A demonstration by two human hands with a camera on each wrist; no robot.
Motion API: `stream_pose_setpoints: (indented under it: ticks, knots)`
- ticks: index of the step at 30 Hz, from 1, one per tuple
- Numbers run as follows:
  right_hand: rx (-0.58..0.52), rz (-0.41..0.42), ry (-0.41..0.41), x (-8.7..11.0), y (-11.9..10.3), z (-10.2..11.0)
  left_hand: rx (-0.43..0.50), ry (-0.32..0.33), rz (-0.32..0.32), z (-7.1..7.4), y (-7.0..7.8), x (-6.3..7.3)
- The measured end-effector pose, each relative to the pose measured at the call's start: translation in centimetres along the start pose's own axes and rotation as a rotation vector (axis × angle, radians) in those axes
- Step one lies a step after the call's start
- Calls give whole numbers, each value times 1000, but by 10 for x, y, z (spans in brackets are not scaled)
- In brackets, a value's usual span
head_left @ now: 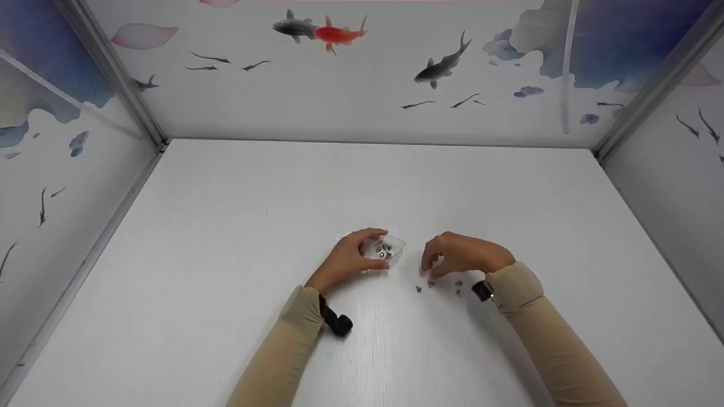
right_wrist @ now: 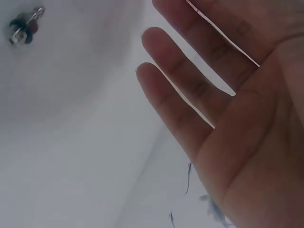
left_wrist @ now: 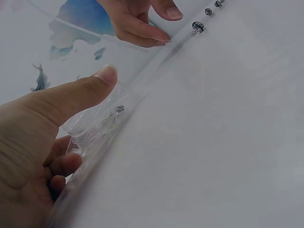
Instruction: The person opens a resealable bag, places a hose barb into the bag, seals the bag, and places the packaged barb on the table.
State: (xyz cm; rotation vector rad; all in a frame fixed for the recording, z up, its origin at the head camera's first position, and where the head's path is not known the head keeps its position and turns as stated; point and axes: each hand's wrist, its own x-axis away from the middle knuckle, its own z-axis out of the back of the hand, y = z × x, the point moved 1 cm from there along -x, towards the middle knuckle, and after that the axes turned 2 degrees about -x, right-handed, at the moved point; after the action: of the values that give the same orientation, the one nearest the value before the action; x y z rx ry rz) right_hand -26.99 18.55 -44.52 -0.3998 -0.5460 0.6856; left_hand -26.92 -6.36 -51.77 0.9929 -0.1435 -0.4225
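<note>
My left hand (head_left: 346,255) grips a small clear plastic box (head_left: 399,246) between thumb and fingers, close over the white table. Several small shiny metal screw-like pieces (head_left: 384,251) lie inside it. To the right, my right hand (head_left: 465,253) hovers low over more of these pieces, its fingertips right by one metal piece (head_left: 431,284). In the left wrist view the thumb and fingers of that hand stand apart, beside a metal piece with a dark collar (left_wrist: 198,28). The right wrist view shows its fingers extended, and a blurred metal piece (right_wrist: 24,26) lies off their tips.
Another loose metal piece (head_left: 419,289) lies on the white table (head_left: 215,271), with two more pieces (head_left: 459,288) near the right wrist. Printed panels (head_left: 362,107) with fish designs wall in the table's back and sides. Black straps with small devices (head_left: 339,325) sit on both wrists.
</note>
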Motion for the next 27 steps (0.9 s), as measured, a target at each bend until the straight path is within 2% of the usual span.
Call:
stream_pose_setpoints:
  ticks: [7,17,27]
  knots:
    - [-17,-78,-40,1,1,-6,-6,9,-3,-1,-1,0]
    - [-27,-140,-45,-2,0,-11,13,-4,15,0,-1,2]
    - [-8,-67,-43,-6,1,-13,18,5,20,-1,-1,2]
